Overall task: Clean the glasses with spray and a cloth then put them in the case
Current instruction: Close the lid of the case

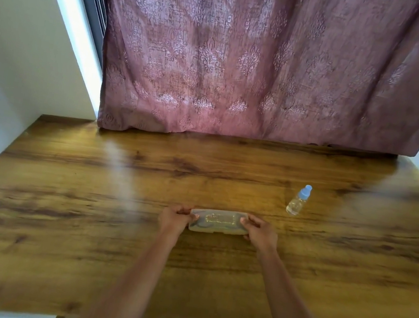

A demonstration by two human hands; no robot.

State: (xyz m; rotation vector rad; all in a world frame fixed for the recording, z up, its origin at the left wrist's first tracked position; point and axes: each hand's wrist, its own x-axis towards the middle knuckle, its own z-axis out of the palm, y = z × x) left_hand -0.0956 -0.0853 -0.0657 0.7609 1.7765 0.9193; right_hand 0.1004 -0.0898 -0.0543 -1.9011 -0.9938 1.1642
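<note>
Left hand (174,219), right hand (261,234) grip case (215,223) ends; bottle (298,200) well apart.

The case (216,221) lay on the table (83,207) at frame centre, between both hands; the spray bottle (298,200) stood to its upper right.

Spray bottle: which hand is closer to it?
Right. The right hand grips one end of the case, below-left of the spray bottle; the left hand grips the other end.

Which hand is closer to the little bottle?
The right hand. It grips the case at the end toward the blue-capped bottle; the left hand grips the other end.
</note>
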